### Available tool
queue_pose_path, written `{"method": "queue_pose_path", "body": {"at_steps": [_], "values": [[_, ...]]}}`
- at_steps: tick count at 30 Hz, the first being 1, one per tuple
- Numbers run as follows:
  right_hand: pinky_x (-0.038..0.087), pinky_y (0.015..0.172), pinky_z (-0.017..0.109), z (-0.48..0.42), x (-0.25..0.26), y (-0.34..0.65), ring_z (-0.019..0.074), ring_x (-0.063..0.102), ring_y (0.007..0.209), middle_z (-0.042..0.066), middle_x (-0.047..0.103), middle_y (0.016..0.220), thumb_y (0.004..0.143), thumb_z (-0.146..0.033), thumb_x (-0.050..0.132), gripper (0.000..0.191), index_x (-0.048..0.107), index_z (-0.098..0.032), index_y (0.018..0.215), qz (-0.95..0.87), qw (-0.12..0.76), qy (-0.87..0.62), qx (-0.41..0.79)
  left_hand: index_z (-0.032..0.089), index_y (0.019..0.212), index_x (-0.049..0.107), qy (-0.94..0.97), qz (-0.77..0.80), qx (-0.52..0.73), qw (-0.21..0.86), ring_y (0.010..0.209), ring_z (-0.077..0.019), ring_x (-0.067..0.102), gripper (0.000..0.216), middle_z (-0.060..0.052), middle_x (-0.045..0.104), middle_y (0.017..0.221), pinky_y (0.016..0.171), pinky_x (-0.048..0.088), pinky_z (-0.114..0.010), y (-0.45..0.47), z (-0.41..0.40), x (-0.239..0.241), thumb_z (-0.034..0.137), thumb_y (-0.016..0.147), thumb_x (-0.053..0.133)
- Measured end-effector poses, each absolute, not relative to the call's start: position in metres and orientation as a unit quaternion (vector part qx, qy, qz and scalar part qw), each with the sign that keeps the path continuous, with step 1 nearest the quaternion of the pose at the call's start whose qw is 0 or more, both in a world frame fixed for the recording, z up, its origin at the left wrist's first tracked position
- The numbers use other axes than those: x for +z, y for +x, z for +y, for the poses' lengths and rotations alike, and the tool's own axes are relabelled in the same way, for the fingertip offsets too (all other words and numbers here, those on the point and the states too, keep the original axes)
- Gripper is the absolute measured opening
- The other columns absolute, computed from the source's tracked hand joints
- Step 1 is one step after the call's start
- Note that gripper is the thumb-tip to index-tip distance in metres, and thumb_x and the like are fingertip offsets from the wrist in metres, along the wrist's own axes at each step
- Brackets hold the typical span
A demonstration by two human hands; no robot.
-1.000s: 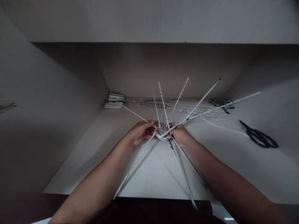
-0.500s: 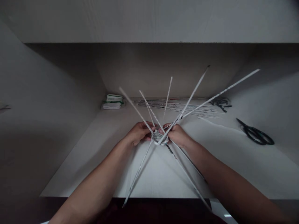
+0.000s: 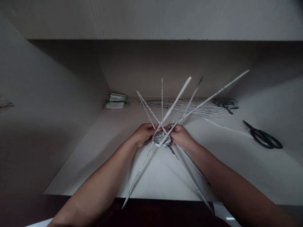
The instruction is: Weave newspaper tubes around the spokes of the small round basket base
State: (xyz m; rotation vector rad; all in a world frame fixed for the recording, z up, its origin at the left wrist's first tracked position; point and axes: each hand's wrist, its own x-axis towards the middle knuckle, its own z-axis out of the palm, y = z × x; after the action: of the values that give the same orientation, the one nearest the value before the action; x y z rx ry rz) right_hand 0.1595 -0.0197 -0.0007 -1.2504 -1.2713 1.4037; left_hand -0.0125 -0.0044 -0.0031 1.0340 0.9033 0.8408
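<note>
A small round woven paper basket sits at the middle of the white surface, and long rolled-paper sticks fan out from it in several directions. My left hand is closed on the far left side of its rim, with the fingertips partly hidden behind the weave. On the right side, my right hand grips the rim and the base of a paper stick, its fingers bent and pressed together. Two of the sticks reach toward my body past the front edge.
Behind the hands lies a bundle of loose paper sticks. Black-handled scissors rest at the right, with a dark tangled item farther back. A white and green packet stands at the back left. Side walls and an overhead panel enclose the surface.
One upright stick on the left has swung over to the right and now crosses above the basket. The other upright sticks have shifted a little left. Both hands keep their hold.
</note>
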Motion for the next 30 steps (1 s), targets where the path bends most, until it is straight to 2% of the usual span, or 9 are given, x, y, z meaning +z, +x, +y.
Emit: {"method": "queue_pose_path", "body": {"at_steps": [5,10,13,18,22,26,30], "values": [[0.027,0.028,0.018,-0.023,0.000,0.157,0.0067,0.040,0.035,-0.003,0.058,0.051,0.066,-0.043,0.071,0.029,0.066,-0.016,0.076,-0.542,0.358,-0.493,0.578,0.010,0.092,0.075,0.457,0.362,0.377,0.719,0.064,-0.0141,0.063,0.050,-0.008,0.072,0.077,0.066,0.049,-0.027,-0.006,-0.010,-0.002,0.035,0.050,0.089],[0.027,0.028,0.018,-0.021,-0.005,0.157,0.0076,0.040,0.035,-0.003,0.055,0.048,0.070,-0.046,0.067,0.032,0.068,-0.015,0.079,-0.522,0.396,-0.508,0.558,0.009,0.085,0.076,0.452,0.407,0.401,0.685,0.059,-0.0136,0.061,0.045,-0.007,0.071,0.070,0.061,0.048,-0.026,-0.006,-0.008,-0.005,0.039,0.053,0.086],[0.028,0.028,0.019,-0.021,-0.007,0.156,0.0084,0.041,0.034,-0.003,0.054,0.047,0.074,-0.045,0.064,0.029,0.066,-0.016,0.075,-0.541,0.399,-0.528,0.519,0.011,0.082,0.074,0.436,0.411,0.420,0.682,0.062,-0.0146,0.062,0.041,-0.005,0.071,0.070,0.064,0.049,-0.028,-0.007,-0.006,-0.006,0.039,0.054,0.086],[0.033,0.033,0.020,-0.025,0.001,0.154,0.0089,0.043,0.034,-0.005,0.051,0.043,0.074,-0.038,0.062,0.020,0.058,-0.020,0.066,-0.556,0.407,-0.569,0.449,0.015,0.083,0.065,0.411,0.395,0.424,0.704,0.060,-0.0135,0.062,0.041,0.000,0.067,0.068,0.063,0.049,-0.027,-0.006,-0.007,-0.007,0.038,0.056,0.085],[0.035,0.034,0.021,-0.026,0.005,0.154,0.0103,0.047,0.035,-0.004,0.053,0.045,0.073,-0.033,0.062,0.016,0.056,-0.021,0.064,-0.561,0.391,-0.589,0.431,0.017,0.085,0.060,0.417,0.379,0.411,0.716,0.057,-0.0110,0.060,0.041,0.002,0.065,0.067,0.062,0.048,-0.025,-0.006,-0.009,-0.008,0.040,0.061,0.083],[0.039,0.039,0.021,-0.026,0.001,0.155,0.0112,0.052,0.042,-0.003,0.058,0.052,0.071,-0.032,0.064,0.016,0.054,-0.021,0.065,-0.563,0.406,-0.590,0.413,0.012,0.082,0.063,0.448,0.349,0.363,0.738,0.063,-0.0125,0.062,0.042,-0.003,0.067,0.073,0.062,0.047,-0.024,-0.006,-0.012,-0.004,0.034,0.055,0.087],[0.039,0.040,0.021,-0.026,-0.001,0.154,0.0114,0.052,0.043,-0.003,0.058,0.053,0.074,-0.036,0.063,0.019,0.053,-0.021,0.068,-0.568,0.408,-0.592,0.400,0.011,0.074,0.064,0.457,0.350,0.369,0.730,0.060,-0.0123,0.060,0.042,-0.003,0.065,0.068,0.061,0.045,-0.025,-0.006,-0.013,-0.001,0.033,0.049,0.089]]}}
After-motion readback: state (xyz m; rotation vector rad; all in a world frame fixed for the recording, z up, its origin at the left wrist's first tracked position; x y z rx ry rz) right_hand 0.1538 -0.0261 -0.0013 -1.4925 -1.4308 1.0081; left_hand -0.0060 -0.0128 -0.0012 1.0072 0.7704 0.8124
